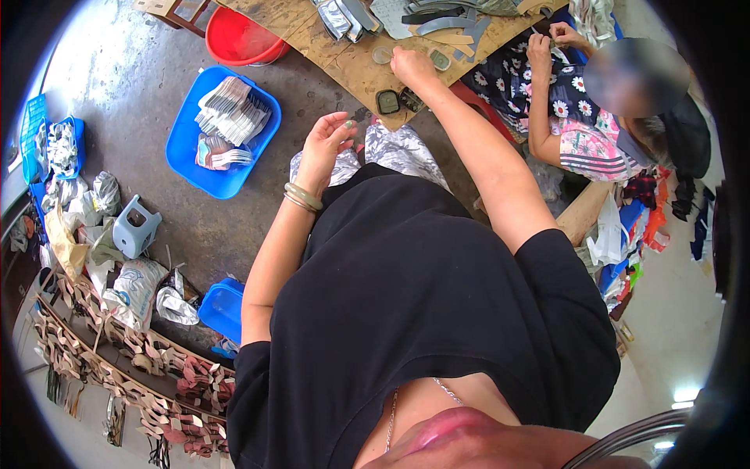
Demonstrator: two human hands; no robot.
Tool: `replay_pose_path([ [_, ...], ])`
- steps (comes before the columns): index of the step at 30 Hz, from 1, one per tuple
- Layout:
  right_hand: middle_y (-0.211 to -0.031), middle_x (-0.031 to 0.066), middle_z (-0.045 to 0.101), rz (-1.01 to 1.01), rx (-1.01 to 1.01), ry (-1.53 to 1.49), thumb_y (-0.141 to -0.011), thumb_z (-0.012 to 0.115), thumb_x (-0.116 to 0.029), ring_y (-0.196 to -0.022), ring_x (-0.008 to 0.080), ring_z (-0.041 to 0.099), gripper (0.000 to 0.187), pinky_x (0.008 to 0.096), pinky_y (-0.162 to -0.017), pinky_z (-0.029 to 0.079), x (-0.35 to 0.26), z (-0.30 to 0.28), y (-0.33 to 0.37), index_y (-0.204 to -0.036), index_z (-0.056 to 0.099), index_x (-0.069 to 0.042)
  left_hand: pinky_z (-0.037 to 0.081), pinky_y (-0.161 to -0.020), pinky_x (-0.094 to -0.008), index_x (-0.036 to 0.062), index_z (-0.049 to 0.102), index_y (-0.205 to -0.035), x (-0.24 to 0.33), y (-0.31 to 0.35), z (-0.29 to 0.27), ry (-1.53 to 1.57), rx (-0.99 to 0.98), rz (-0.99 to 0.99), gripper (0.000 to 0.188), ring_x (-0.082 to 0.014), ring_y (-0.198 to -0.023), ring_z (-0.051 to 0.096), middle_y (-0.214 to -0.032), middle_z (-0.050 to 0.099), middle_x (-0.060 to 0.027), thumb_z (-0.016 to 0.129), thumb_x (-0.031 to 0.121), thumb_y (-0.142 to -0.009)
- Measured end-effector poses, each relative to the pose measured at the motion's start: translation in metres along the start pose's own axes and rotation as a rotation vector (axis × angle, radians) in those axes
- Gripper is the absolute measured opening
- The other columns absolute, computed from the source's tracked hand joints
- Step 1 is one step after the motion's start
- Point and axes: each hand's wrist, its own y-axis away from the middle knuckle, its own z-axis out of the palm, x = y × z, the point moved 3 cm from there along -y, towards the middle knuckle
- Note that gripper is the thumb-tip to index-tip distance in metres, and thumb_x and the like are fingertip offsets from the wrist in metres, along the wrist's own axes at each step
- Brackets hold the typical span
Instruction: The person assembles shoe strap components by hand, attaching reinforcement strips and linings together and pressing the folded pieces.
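Note:
My right hand reaches over the far wooden table, fingers drawn together at the tabletop. Whatever they grip is too small to make out. Right beside those fingertips lies a small round clear dish. A small dark square container stands near the table's corner, and another small greenish container is to the right of my hand. Above my lap, short of the table edge, my left hand is raised with loosely bent fingers apart. A small green spot shows at its fingers; nothing else is visible in it.
Flat grey and tan cut pieces lie across the table's far side. On the floor are a blue tub with stacked pieces, a red basin and a grey-blue stool. Another person works close by on the right.

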Motion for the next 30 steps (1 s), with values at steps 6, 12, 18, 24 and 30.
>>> replay_pose_path([
  [6, -0.080, 0.0206, 0.067, 0.015, -0.068, 0.000, -0.086, 0.049, -0.018, -0.076, 0.0365, 0.066, 0.020, 0.0481, -0.067, 0.052, -0.008, -0.008, 0.001, -0.088, 0.061, -0.001, 0.048, -0.085, -0.0287, 0.0053, 0.054, -0.115, -0.002, 0.003, -0.001, -0.003, 0.000, -0.003, 0.025, -0.0149, -0.101, 0.060, -0.109, 0.062, -0.0057, 0.060, 0.015, -0.092],
  [12, -0.083, 0.0216, 0.067, 0.042, -0.102, 0.011, -0.086, 0.049, -0.018, -0.079, 0.0362, 0.066, 0.021, 0.0475, -0.069, 0.052, -0.010, -0.013, 0.002, -0.089, 0.060, -0.001, 0.048, -0.085, -0.0289, 0.0051, 0.054, -0.115, -0.002, 0.002, 0.000, 0.010, -0.012, 0.004, 0.026, -0.0151, -0.101, 0.060, -0.109, 0.061, -0.0062, 0.059, 0.015, -0.092],
  [18, -0.083, 0.0216, 0.067, 0.054, -0.071, 0.000, -0.086, 0.049, -0.018, -0.079, 0.0372, 0.066, 0.020, 0.0490, -0.068, 0.052, -0.009, -0.017, 0.008, -0.090, 0.060, -0.002, 0.048, -0.085, -0.0294, 0.0050, 0.053, -0.116, 0.000, 0.005, -0.002, 0.002, -0.003, 0.003, 0.027, -0.0150, -0.100, 0.060, -0.109, 0.061, -0.0064, 0.059, 0.015, -0.092],
  [24, -0.084, 0.0214, 0.067, 0.046, -0.087, 0.023, -0.085, 0.046, -0.014, -0.080, 0.0367, 0.066, 0.020, 0.0485, -0.067, 0.052, -0.015, -0.019, 0.000, -0.089, 0.061, -0.001, 0.049, -0.085, -0.0293, 0.0050, 0.053, -0.117, -0.001, 0.003, -0.003, 0.003, -0.019, 0.008, 0.027, -0.0149, -0.099, 0.060, -0.110, 0.062, -0.0068, 0.059, 0.016, -0.092],
  [30, -0.087, 0.0210, 0.068, -0.009, -0.123, 0.101, -0.084, 0.043, -0.009, -0.081, 0.0361, 0.067, 0.023, 0.0478, -0.068, 0.052, -0.016, -0.011, -0.007, -0.093, 0.062, -0.001, 0.049, -0.084, -0.0287, 0.0050, 0.054, -0.116, -0.002, 0.007, -0.006, 0.008, -0.010, 0.017, 0.027, -0.0147, -0.098, 0.060, -0.109, 0.062, -0.0067, 0.059, 0.016, -0.092],
])
